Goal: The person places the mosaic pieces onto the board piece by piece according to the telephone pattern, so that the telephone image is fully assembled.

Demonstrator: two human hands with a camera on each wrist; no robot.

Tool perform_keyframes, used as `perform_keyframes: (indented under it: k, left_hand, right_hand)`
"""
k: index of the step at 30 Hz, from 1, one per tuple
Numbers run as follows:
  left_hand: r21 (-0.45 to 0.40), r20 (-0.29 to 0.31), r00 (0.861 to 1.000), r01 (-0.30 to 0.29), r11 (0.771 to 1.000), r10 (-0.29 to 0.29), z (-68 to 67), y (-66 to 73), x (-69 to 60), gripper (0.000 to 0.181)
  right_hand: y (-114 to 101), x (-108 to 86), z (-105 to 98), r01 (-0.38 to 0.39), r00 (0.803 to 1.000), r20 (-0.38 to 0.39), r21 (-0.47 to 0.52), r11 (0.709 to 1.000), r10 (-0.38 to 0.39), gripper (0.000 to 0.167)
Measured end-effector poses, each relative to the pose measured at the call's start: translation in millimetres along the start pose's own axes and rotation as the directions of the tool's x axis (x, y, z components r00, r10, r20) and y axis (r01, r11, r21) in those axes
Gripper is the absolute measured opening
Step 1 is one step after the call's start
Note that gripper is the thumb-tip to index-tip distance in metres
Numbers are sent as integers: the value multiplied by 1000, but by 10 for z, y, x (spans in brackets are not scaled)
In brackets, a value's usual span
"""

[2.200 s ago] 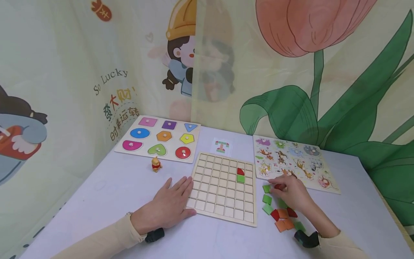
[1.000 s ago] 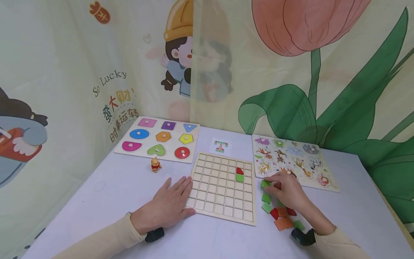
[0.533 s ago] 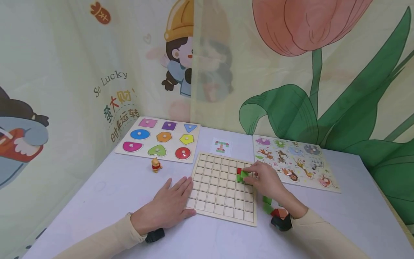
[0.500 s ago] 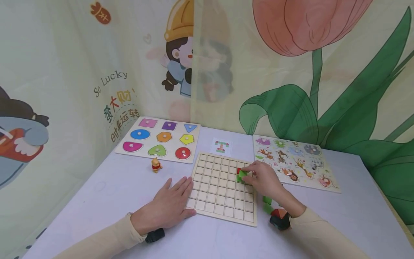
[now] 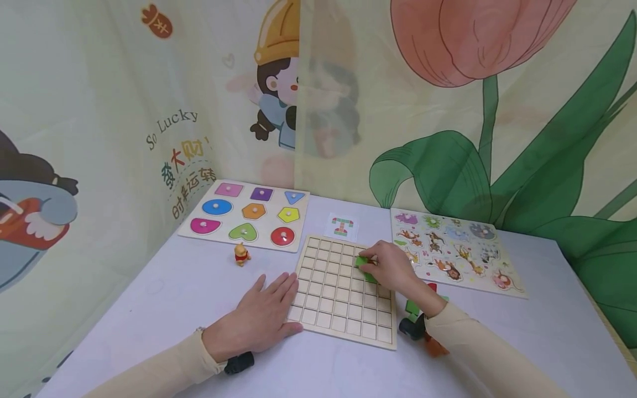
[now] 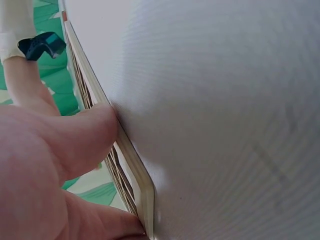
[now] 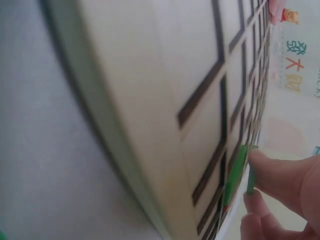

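Note:
A wooden grid board [image 5: 333, 293] lies flat on the table. My left hand [image 5: 264, 315] rests with straight fingers beside it, the fingertips and thumb [image 6: 95, 132] touching its edge. Over the board's upper right part, my right hand [image 5: 393, 268] pinches a green square tile [image 5: 360, 261] between thumb and fingers. In the right wrist view the held tile [image 7: 251, 179] stands tilted on edge above the grid. Another green tile [image 5: 370, 278] sits in a cell just below it, partly covered by the fingers. The red tile above that one is hidden by my right hand.
Loose green tiles [image 5: 412, 307] and orange tiles [image 5: 436, 346] lie right of the board, partly under the right forearm. A pattern card [image 5: 342, 226] sits behind it. A shape puzzle [image 5: 269, 237], a bear figurine [image 5: 241, 255] and an animal puzzle [image 5: 418, 243] stand around.
My right hand took a green tile from the loose pile and carried it left over the board, moving a little further left since half a second ago. The left hand stays put.

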State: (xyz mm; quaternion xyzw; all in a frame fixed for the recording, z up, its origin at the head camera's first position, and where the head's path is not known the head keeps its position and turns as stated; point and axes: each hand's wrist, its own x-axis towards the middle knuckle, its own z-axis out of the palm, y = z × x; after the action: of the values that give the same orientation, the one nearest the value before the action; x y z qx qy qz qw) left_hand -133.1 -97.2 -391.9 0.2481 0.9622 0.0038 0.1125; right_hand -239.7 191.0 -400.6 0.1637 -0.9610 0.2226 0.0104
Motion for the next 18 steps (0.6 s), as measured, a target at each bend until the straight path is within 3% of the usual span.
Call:
perform_keyframes:
  k: [18]
  left_hand:
    - [20, 3, 1000, 4, 1000, -4, -15, 16, 2, 86]
  right_hand:
    - [-16, 88, 41, -57, 998, 39, 11, 998, 57, 25]
